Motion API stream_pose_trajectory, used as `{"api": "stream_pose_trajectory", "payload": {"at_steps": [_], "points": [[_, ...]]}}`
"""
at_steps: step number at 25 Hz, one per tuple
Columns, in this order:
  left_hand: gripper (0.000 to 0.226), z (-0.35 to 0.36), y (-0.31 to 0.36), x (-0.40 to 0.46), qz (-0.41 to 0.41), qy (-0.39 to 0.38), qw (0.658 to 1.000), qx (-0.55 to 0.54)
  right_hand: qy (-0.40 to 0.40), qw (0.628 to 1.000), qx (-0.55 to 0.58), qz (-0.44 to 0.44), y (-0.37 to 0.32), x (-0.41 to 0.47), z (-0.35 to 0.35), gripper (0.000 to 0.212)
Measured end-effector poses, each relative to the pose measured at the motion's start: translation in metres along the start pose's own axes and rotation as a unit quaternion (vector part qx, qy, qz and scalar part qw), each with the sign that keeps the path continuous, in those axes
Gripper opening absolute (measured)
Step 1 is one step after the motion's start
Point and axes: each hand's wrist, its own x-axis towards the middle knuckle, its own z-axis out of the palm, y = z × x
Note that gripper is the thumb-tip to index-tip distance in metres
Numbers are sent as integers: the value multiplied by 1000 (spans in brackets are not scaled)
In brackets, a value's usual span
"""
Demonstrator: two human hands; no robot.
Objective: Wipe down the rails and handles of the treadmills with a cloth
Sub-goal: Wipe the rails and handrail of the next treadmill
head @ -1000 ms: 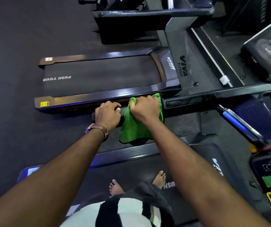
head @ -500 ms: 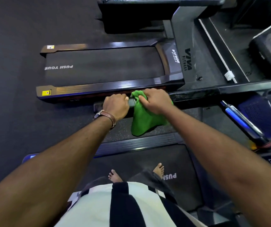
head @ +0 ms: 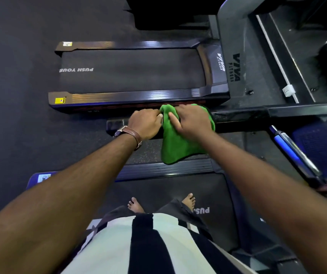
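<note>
A black side rail (head: 241, 120) of the treadmill I stand on runs left to right across the middle of the head view. A green cloth (head: 176, 147) is draped over it and hangs down below it. My right hand (head: 191, 120) presses the cloth onto the rail, fingers closed over the fabric. My left hand (head: 143, 123), with a brown wristwatch, grips the rail just left of the cloth, near the rail's free end (head: 115, 124). The two hands almost touch.
A second treadmill (head: 131, 72) lies beyond the rail, its belt marked PUSH YOUR. My bare feet (head: 135, 204) stand on the near treadmill's belt. A blue-lit handle (head: 291, 153) and console parts sit at the right. Dark floor fills the left.
The view has tilted and shifted, so the rail sits lower in frame. Both hands stay on the rail, and the cloth under my right hand has shifted slightly along it.
</note>
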Motion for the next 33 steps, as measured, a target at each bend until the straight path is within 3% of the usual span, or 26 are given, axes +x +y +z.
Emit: {"api": "stream_pose_trajectory", "payload": {"at_steps": [2, 4, 6, 8, 11, 13, 15, 17, 18, 21, 23, 25, 26, 28, 29, 30, 31, 33], "points": [[35, 3, 11, 5, 17, -2, 1000, -2, 119, 992, -49, 7, 17, -49, 5, 43], [35, 10, 29, 12, 31, -9, 999, -6, 56, 991, -43, 118, 31, -42, -6, 49], [35, 14, 43, 18, 30, -11, 999, -2, -76, 971, -5, 227, 31, 3, -17, 59], [33, 17, 51, 21, 7, -7, 1000, -15, -155, 969, 25, 193, 28, 27, -21, 65], [33, 18, 49, 21, 1, -12, 1000, -26, -88, 995, 13, 49, 59, -10, -16, 65], [33, 18, 47, 19, 19, -9, 1000, -23, -142, 981, -12, 131, 95, -10, -25, 72], [33, 18, 50, 19, 18, -7, 1000, -16, -251, 944, 21, 213, 95, 24, -28, 72], [30, 18, 53, 19, 12, -1, 1000, -2, -283, 945, 68, 146, 59, 45, -23, 64], [28, 18, 53, 20, 12, 0, 1000, -2, -239, 962, 77, 106, 44, 40, -19, 61], [31, 18, 50, 22, 9, -15, 1000, -9, -4, 998, 38, 51, 63, -17, -14, 54], [34, 18, 53, 23, 8, -24, 1000, -5, 79, 989, -4, 125, 77, -36, -11, 49], [35, 18, 62, 29, 6, -41, 999, -12, 99, 967, 12, 234, 56, -33, -1, 43], [35, 18, 68, 34, -4, -54, 998, -24, 131, 964, 27, 231, 41, -32, 7, 39], [34, 18, 79, 43, -23, -75, 996, -33, 209, 972, 21, 104, 42, -51, 26, 38], [34, 19, 83, 45, -22, -78, 996, -32, 218, 976, -4, 16, 63, -65, 33, 42], [34, 19, 86, 47, -16, -79, 996, -31, 216, 976, -36, -18, 88, -77, 37, 47], [34, 20, 87, 46, -9, -78, 996, -32, 225, 973, -52, 15, 103, -87, 41, 51], [35, 23, 91, 45, -1, -72, 997, -29, 271, 942, 27, 196, 95, -93, 53, 57]]}}
